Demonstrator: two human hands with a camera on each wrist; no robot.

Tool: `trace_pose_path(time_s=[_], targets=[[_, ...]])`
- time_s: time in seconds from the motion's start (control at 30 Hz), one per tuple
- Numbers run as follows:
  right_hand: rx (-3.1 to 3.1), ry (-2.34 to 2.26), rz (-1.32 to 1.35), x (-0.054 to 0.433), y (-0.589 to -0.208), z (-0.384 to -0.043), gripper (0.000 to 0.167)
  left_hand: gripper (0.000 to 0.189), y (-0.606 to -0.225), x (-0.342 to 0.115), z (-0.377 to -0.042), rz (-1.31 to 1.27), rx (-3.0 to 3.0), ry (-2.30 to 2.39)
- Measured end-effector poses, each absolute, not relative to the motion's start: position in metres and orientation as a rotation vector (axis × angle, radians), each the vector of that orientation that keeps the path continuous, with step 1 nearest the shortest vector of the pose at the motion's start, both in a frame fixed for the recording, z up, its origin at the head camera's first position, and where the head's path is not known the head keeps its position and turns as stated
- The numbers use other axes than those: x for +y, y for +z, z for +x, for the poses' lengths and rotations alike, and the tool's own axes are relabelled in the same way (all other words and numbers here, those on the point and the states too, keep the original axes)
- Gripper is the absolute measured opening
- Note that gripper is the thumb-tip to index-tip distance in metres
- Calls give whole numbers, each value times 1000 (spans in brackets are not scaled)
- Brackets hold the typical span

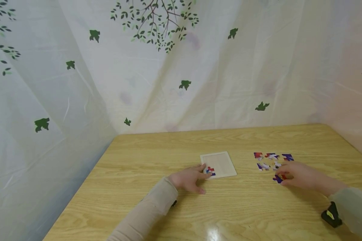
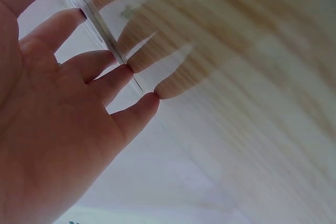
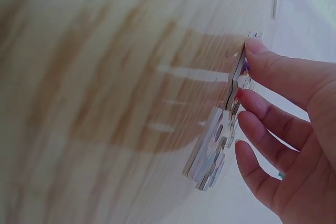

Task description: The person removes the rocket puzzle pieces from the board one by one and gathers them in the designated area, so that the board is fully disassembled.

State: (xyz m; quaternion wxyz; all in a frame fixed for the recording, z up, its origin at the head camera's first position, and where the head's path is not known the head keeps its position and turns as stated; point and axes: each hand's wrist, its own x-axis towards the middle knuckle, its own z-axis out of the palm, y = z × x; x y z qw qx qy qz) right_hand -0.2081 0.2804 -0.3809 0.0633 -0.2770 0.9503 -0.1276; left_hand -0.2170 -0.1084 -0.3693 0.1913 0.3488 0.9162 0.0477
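A square, light wooden puzzle tray point(image 1: 221, 164) lies on the table, with a red, blue and purple puzzle piece point(image 1: 210, 170) in its near left corner. My left hand point(image 1: 190, 179) rests at that corner, fingers spread and fingertips on the tray's rim. To the right, my right hand point(image 1: 301, 175) reaches over a group of loose pieces. Its thumb and index finger pinch a purple and red puzzle piece point(image 1: 277, 179) at the near side of the group, low at the table. In the right wrist view, the other fingers point(image 3: 257, 174) curve loosely beside more pieces.
Several loose pieces lie beyond the right hand, among them a red one point(image 1: 258, 155), a white and purple one point(image 1: 263, 166) and a dark purple one point(image 1: 288, 157). The wooden table point(image 1: 157, 150) meets a pale curtain point(image 1: 157, 83) printed with leaves at its back and sides.
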Motion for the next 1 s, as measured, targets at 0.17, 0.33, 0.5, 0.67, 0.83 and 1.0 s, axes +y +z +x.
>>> trace_pose_path(time_s=[0.17, 0.33, 0.5, 0.67, 0.83, 1.0], targets=[[2886, -359, -835, 279, -381, -208, 32, 70, -372, -109, -218, 990, 2574, 134], [2892, -386, -861, 277, -379, -208, 30, 70, -371, -109, -217, 994, 2570, 141], [2897, -429, -936, 273, -378, -208, 25, 70, -371, -110, -217, 985, 2566, 143], [2873, -502, -1060, 263, -377, -209, 24, 70, -371, -109, -217, 989, 2567, 140], [2864, -595, -991, 242, -374, -210, 24, 70, -371, -109, -217, 983, 2566, 156], [2888, -615, -1014, 222, -370, -216, 21, 68, -370, -110, -218, 992, 2568, 182]])
